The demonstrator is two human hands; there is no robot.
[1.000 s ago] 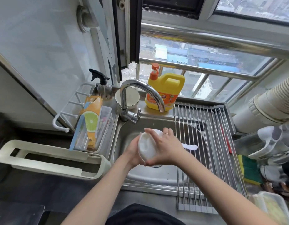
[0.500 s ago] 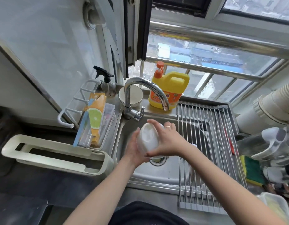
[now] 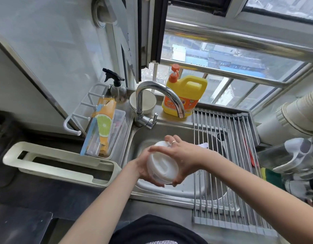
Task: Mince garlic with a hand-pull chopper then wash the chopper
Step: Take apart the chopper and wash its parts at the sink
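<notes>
While curled round its rim, the fingers (image 3: 171, 138) of the right hand (image 3: 184, 155) grasp the white round plastic chopper lid (image 3: 161, 164); the left hand (image 3: 143, 166) cups its far side, gripping too. Item held tilted above the stainless steel sink (image 3: 169, 191), below and in front of the chrome curved tap (image 3: 159, 95). Likely light, stiff and slippery when wet; best gripped at the rim. Both forearms converge from below, wrists bent inward.
</notes>
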